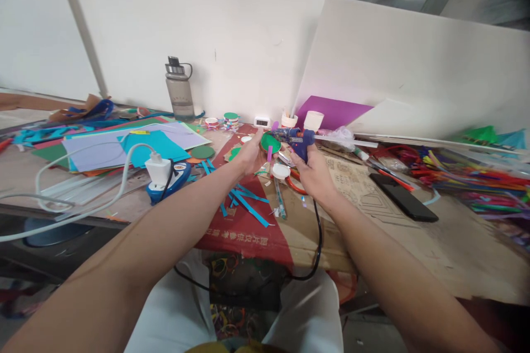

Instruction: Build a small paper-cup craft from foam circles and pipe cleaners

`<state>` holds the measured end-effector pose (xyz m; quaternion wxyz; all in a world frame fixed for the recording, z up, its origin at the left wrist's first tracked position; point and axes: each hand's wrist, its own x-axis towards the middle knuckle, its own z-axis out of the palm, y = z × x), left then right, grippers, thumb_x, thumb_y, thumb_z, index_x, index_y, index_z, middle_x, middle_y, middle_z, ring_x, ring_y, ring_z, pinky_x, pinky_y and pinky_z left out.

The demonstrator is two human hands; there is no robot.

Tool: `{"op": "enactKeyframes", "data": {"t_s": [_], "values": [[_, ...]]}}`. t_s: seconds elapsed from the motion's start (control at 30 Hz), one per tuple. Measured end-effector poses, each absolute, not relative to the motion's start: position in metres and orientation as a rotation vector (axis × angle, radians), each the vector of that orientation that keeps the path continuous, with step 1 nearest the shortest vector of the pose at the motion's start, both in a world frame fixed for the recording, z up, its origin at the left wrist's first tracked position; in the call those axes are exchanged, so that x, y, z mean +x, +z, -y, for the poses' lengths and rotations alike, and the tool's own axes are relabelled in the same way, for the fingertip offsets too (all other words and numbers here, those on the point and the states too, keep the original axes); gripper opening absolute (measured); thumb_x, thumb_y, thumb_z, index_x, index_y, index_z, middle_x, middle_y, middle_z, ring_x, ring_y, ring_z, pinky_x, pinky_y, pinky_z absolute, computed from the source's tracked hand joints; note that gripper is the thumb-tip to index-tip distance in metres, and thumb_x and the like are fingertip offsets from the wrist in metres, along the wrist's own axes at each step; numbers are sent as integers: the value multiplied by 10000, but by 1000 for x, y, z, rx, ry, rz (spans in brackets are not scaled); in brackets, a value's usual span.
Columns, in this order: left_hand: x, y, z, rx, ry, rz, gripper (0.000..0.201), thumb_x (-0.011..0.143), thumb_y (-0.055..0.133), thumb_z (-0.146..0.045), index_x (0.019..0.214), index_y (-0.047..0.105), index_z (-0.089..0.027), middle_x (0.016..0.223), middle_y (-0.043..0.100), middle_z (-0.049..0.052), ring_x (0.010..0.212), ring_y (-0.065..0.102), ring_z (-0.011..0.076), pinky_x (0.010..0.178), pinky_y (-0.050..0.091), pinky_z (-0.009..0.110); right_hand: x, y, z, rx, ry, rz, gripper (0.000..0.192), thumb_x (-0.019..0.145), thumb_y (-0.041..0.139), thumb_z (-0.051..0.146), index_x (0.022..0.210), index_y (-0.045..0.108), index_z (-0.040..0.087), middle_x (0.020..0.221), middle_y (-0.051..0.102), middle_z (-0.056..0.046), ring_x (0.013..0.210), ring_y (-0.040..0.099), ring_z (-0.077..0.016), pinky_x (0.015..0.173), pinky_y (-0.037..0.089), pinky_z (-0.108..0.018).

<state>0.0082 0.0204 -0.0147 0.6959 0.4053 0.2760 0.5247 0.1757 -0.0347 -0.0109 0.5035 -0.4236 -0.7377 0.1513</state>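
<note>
My left hand (247,155) holds a green paper disc (270,142) with a small purple strip (269,153) hanging below it. My right hand (313,170) grips a blue glue gun (301,140), its nozzle pointing left at the disc. The gun's black cord (317,242) drops off the front of the table toward my lap. A white round lid (281,171) and blue paper strips (246,203) lie on the red and brown cardboard (248,231) just under my hands.
Sheets of coloured paper (124,146) and a white plug on a blue power strip (163,176) lie left. A grey water bottle (179,88) stands at the back wall. A black phone (403,197) and a heap of pipe cleaners (467,182) are at right.
</note>
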Motion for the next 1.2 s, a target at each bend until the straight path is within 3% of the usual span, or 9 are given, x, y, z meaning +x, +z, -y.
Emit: {"op": "enactKeyframes", "data": {"t_s": [0.33,0.6,0.9,1.2], "values": [[6,-12,-20,860,1219,-579,547,957,333,-556,961,677,-131,696,693,72,505,585,146,541,492,272,177,-17,31,-1019,386,1856,371,894,526,431,1173,597,197,1107,683,-115,975,628,-276,909,476,-446],[3,-9,-20,838,1212,-582,544,948,345,-575,842,664,-148,631,662,55,486,568,134,523,490,255,174,-13,37,-1060,363,1904,342,893,517,399,1138,607,179,1062,685,-130,940,624,-282,875,477,-448],[1,-6,-23,860,1259,-588,542,966,335,-540,968,695,-135,677,700,58,574,631,155,516,483,243,174,-13,39,-1065,335,1942,338,882,505,365,1166,581,198,1062,673,-129,974,620,-294,877,479,-460],[-1,-8,-29,855,1275,-575,541,956,358,-561,867,684,-139,677,701,51,596,649,148,555,506,232,173,-11,42,-1115,305,1968,350,885,482,362,1165,571,171,1068,681,-146,977,622,-302,861,471,-449]]}}
